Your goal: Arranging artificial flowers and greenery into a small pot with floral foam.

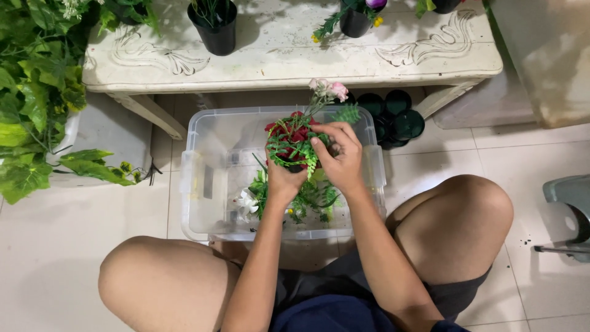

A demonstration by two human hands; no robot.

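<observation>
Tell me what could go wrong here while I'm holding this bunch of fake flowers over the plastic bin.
The pink blossom sticks up loose above the red flower bunch, so it might slip out as your right hand tucks stems in. Your left hand grips the bunch from below over the clear bin, so a dropped stem would probably land among the greenery in the bin.

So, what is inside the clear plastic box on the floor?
Inside the clear plastic box lie artificial green sprigs and a white flower. Both hands, left hand and right hand, hold a red flower bunch above it, which covers the middle of the box floor.
</observation>
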